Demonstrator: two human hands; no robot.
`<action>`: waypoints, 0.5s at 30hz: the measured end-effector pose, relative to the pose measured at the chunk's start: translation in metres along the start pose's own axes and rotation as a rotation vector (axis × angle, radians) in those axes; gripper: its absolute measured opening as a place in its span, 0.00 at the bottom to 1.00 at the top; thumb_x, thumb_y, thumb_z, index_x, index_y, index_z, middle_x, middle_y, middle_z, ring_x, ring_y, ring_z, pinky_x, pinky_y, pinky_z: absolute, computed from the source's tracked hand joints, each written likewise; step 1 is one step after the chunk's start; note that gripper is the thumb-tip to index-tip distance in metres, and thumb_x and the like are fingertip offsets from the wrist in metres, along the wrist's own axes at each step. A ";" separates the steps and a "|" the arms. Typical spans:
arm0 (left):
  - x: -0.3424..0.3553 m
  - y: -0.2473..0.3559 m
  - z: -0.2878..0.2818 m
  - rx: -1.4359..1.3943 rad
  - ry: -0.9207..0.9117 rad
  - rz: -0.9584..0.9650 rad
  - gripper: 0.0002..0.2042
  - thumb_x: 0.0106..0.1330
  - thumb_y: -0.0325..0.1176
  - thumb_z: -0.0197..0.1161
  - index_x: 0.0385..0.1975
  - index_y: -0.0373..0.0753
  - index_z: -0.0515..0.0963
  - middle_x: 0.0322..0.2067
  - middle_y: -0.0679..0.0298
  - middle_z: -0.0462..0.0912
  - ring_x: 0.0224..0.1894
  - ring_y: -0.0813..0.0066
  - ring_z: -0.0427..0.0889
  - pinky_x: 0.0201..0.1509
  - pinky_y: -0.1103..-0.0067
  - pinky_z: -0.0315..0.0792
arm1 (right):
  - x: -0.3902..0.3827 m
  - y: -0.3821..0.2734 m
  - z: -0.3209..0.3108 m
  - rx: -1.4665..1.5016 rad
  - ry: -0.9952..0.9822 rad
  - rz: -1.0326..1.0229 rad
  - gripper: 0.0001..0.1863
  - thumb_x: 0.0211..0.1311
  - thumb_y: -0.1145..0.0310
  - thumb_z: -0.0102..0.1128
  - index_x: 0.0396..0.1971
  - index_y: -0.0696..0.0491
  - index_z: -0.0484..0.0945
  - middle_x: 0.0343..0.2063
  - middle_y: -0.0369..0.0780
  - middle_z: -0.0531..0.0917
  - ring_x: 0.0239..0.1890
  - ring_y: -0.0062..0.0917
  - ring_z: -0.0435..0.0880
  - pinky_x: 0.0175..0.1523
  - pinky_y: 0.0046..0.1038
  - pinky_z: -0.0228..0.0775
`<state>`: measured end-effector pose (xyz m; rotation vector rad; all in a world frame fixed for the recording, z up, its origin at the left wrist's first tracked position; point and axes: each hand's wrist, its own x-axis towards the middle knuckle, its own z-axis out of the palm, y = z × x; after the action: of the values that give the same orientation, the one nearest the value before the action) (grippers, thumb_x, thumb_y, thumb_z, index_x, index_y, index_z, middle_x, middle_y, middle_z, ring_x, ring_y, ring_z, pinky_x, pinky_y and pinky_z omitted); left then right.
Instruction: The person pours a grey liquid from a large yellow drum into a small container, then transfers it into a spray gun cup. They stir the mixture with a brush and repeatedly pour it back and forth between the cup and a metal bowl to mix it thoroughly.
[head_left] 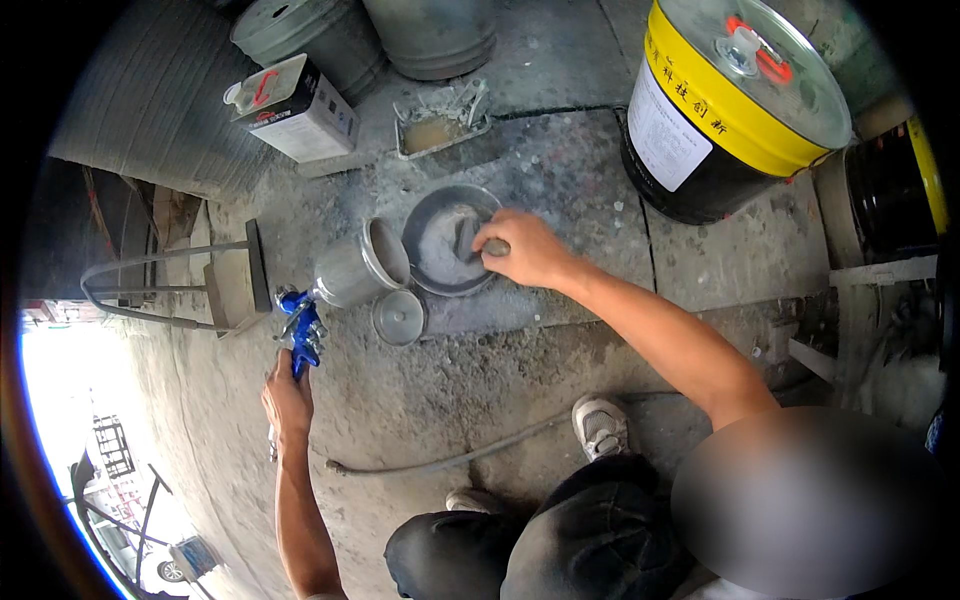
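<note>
My left hand (290, 395) is closed around the handle of a blue spray gun (300, 325). Joined to the gun is a grey metal paint cup (350, 270), tilted so that its uncovered mouth faces right, next to the basin. My right hand (525, 250) grips a short dark tool (465, 240) that looks like a brush, its working end down in a round grey basin (413, 225). Pale grey residue or liquid (435, 245) covers the bottom of this basin. A small round lid (399, 318) lies beside the cup and the basin.
Behind the basin stand a rectangular tray (440, 150) of murky liquid, a square can (305, 110) and metal drums (430, 35). A large yellow-and-black drum (725, 110) is at right. A metal frame (180, 285) stands left; a hose (450, 462) crosses the floor before my shoes.
</note>
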<state>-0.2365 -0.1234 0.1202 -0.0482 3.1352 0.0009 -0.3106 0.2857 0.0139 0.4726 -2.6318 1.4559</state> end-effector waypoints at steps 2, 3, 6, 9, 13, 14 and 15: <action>-0.004 -0.003 0.000 0.001 0.018 0.002 0.10 0.63 0.30 0.63 0.41 0.38 0.72 0.32 0.46 0.81 0.36 0.40 0.79 0.37 0.57 0.71 | 0.002 -0.010 -0.008 0.147 -0.012 0.090 0.09 0.54 0.65 0.67 0.33 0.53 0.86 0.29 0.43 0.85 0.33 0.31 0.86 0.37 0.32 0.76; -0.006 -0.005 0.000 0.001 0.027 0.003 0.10 0.63 0.30 0.63 0.41 0.38 0.72 0.32 0.46 0.81 0.36 0.40 0.79 0.37 0.57 0.71 | 0.003 -0.013 -0.015 0.348 -0.033 0.222 0.09 0.57 0.66 0.66 0.33 0.55 0.85 0.31 0.41 0.85 0.33 0.28 0.86 0.37 0.29 0.76; -0.008 0.000 0.003 -0.017 0.017 -0.012 0.10 0.63 0.31 0.63 0.41 0.38 0.72 0.32 0.46 0.81 0.36 0.40 0.79 0.37 0.57 0.71 | 0.002 -0.040 -0.032 0.780 0.033 0.367 0.09 0.64 0.67 0.63 0.36 0.58 0.84 0.35 0.39 0.85 0.35 0.20 0.85 0.39 0.21 0.78; -0.008 0.000 0.007 -0.051 -0.057 0.044 0.11 0.64 0.32 0.63 0.41 0.38 0.72 0.31 0.45 0.81 0.36 0.39 0.79 0.36 0.57 0.71 | -0.002 -0.050 -0.021 0.994 0.146 0.351 0.09 0.65 0.72 0.61 0.41 0.60 0.82 0.38 0.41 0.84 0.38 0.23 0.86 0.43 0.21 0.80; -0.010 0.000 0.013 -0.126 -0.188 0.041 0.12 0.64 0.34 0.63 0.43 0.38 0.72 0.30 0.44 0.80 0.35 0.38 0.79 0.35 0.57 0.71 | -0.002 -0.053 -0.006 1.116 0.221 0.383 0.10 0.63 0.77 0.61 0.43 0.61 0.81 0.41 0.43 0.83 0.42 0.30 0.87 0.49 0.22 0.80; -0.008 -0.001 0.011 -0.090 -0.221 0.075 0.13 0.64 0.34 0.63 0.44 0.37 0.72 0.28 0.44 0.80 0.34 0.38 0.79 0.34 0.57 0.71 | -0.001 -0.059 -0.008 1.176 0.208 0.379 0.10 0.62 0.78 0.61 0.43 0.61 0.81 0.42 0.43 0.83 0.42 0.32 0.86 0.49 0.23 0.80; -0.006 -0.002 0.013 -0.106 -0.233 0.075 0.13 0.64 0.34 0.64 0.43 0.37 0.72 0.28 0.44 0.80 0.33 0.38 0.79 0.34 0.58 0.71 | -0.001 -0.063 -0.009 1.235 0.196 0.375 0.10 0.62 0.79 0.60 0.43 0.61 0.81 0.42 0.44 0.83 0.43 0.33 0.86 0.50 0.23 0.80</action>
<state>-0.2301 -0.1251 0.1072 0.0649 2.8995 0.1603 -0.2906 0.2626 0.0695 -0.1400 -1.4141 2.9254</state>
